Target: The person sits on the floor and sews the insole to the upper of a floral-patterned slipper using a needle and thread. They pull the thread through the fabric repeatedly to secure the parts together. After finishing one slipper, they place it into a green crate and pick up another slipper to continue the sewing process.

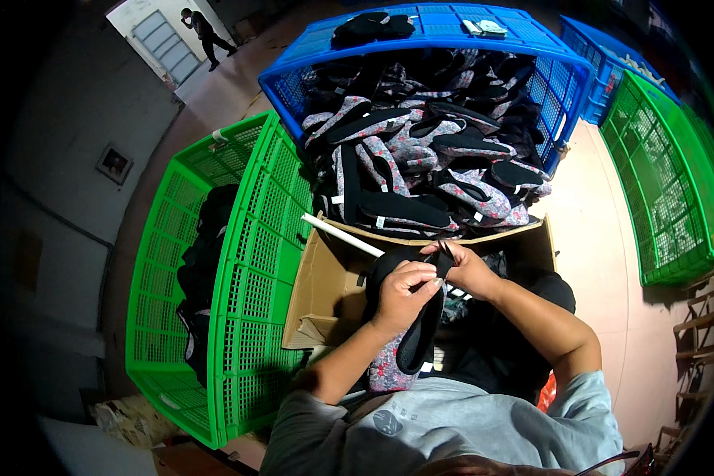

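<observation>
A slipper [390, 366] with grey and pink patterned fabric and a black lining is held up in front of my chest, its patterned end toward me. My left hand [408, 295] is closed on its far part. Beside it, my right hand [470, 271] pinches a pointed black piece [445, 259] at the far end of the slipper. The fingertips of both hands nearly meet. Whether the black piece belongs to the slipper I cannot tell. Below and beyond my hands stands an open cardboard box [325, 274], its contents mostly hidden by my arms.
A blue crate [567, 87] tipped toward me holds many similar slippers [404, 159]. To the left, a green crate [250, 278] contains dark items. Another green crate [658, 182] stands at right. A white rod [343, 235] crosses the box. Far off, a person [206, 36] walks.
</observation>
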`<move>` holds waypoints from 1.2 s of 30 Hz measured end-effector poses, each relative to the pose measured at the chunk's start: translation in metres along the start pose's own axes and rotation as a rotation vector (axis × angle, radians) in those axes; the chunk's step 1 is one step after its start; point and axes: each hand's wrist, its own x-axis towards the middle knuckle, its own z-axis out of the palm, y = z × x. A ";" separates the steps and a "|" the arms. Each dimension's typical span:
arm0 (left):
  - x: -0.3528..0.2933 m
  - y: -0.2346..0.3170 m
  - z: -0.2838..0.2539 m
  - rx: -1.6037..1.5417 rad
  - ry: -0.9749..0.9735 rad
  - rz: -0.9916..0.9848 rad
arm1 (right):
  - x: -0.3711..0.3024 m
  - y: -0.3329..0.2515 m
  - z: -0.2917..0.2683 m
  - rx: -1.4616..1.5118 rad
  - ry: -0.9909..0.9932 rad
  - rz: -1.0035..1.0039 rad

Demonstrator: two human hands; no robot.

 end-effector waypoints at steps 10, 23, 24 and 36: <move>-0.003 -0.002 0.007 0.034 0.002 -0.052 | 0.004 0.025 -0.003 -0.386 0.032 -0.267; -0.011 0.006 0.009 0.341 0.042 0.223 | -0.007 0.006 0.011 0.206 0.133 0.005; -0.012 0.006 0.009 0.351 0.052 0.240 | -0.006 0.005 0.011 0.209 0.126 0.016; 0.040 -0.024 -0.034 -0.176 -0.238 -0.018 | 0.006 -0.012 -0.042 0.115 0.437 0.156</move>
